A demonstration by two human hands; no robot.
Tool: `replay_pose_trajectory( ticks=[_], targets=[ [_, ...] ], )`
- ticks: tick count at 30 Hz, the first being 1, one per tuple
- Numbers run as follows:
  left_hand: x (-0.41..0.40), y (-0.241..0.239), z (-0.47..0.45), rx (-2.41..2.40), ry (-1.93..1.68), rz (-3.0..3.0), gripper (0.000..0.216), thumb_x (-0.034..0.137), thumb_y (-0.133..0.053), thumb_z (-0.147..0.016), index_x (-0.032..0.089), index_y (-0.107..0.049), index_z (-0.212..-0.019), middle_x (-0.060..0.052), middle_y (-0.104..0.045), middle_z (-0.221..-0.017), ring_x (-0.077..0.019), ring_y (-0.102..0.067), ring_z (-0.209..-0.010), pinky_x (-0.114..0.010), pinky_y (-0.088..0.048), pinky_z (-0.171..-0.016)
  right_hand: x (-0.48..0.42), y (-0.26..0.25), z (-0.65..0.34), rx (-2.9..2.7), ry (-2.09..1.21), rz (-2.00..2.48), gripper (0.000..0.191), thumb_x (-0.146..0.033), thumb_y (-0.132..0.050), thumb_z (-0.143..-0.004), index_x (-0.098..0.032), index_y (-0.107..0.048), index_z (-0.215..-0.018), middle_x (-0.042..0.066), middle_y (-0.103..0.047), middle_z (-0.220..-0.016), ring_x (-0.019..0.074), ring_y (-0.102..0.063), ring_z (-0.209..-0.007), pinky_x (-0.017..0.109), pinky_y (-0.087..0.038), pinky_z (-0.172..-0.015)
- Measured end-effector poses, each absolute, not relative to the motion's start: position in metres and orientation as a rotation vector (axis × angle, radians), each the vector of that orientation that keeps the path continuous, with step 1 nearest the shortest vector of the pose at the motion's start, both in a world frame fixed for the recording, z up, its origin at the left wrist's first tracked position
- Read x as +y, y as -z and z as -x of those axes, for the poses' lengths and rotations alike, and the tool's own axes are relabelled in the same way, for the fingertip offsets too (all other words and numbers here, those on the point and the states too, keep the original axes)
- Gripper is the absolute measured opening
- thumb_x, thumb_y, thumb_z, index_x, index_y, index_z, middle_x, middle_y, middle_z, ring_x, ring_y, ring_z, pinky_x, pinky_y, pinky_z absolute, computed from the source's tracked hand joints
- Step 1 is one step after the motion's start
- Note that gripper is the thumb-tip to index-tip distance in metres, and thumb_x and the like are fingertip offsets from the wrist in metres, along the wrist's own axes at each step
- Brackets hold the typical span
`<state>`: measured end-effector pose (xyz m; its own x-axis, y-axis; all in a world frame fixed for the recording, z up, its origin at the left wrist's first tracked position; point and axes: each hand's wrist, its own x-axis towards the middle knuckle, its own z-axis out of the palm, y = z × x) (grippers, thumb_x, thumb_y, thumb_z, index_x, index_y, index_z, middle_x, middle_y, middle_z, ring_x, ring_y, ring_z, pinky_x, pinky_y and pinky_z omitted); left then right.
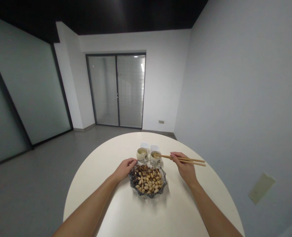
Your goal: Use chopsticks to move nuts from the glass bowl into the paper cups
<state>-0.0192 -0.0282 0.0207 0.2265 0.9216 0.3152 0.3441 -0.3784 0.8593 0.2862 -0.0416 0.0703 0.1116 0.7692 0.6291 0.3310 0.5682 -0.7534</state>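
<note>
A glass bowl [162, 189] with a scalloped rim sits mid-table, filled with pale pistachios and dark seeds. My left hand [124, 169] rests against the bowl's left rim, fingers curled on it. My right hand [185, 167] holds a pair of wooden chopsticks [185, 159] pointing left; their tips reach over the right one of two small pale cups [155, 156]. The left cup [141, 153] stands beside it, just behind the bowl.
The round white table [126, 210] stands close to a grey wall on the right. Two small white lids or containers [149, 146] lie behind the cups. Grey floor, glass partitions and a sliding door lie beyond.
</note>
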Motion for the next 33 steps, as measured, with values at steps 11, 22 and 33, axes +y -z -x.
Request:
replay_pose_trajectory(
  ticks=[11,22,33],
  targets=[
    [-0.0261,-0.0184,0.0199,1.178,-1.123,-1.855,0.037,0.047,-0.052,-0.09,0.016,-0.072,-0.098,-0.007,-0.076,-0.099,-0.0247,-0.066,-0.095,-0.033,-0.049,-0.088,-0.0381,-0.0675,-0.2881,-1.527,-0.397,0.966,0.026,-0.046,-0.068,-0.084,-0.022,-0.074,-0.088,0.006,-0.074,-0.086,0.0224,-0.067,-0.079,0.036,-0.055,-0.076],
    [-0.0246,-0.0169,0.0205,1.177,-1.134,-1.851,0.038,0.048,-0.053,-0.089,0.016,-0.073,-0.097,-0.007,-0.076,-0.098,-0.0247,-0.066,-0.094,-0.033,-0.048,-0.087,-0.0384,-0.0685,-0.2877,-1.537,-0.373,0.972,0.027,-0.048,-0.067,-0.083,-0.022,-0.075,-0.087,0.006,-0.073,-0.086,0.023,-0.067,-0.081,0.037,-0.054,-0.078],
    [-0.0262,-0.0182,0.02,1.175,-1.129,-1.849,0.038,0.047,-0.052,-0.09,0.016,-0.073,-0.097,-0.007,-0.076,-0.098,-0.025,-0.066,-0.094,-0.033,-0.048,-0.086,-0.0377,-0.0675,-0.2881,-1.549,-0.376,0.975,0.028,-0.048,-0.067,-0.083,-0.022,-0.074,-0.087,0.006,-0.073,-0.086,0.0233,-0.066,-0.082,0.037,-0.053,-0.079]
  ],
)
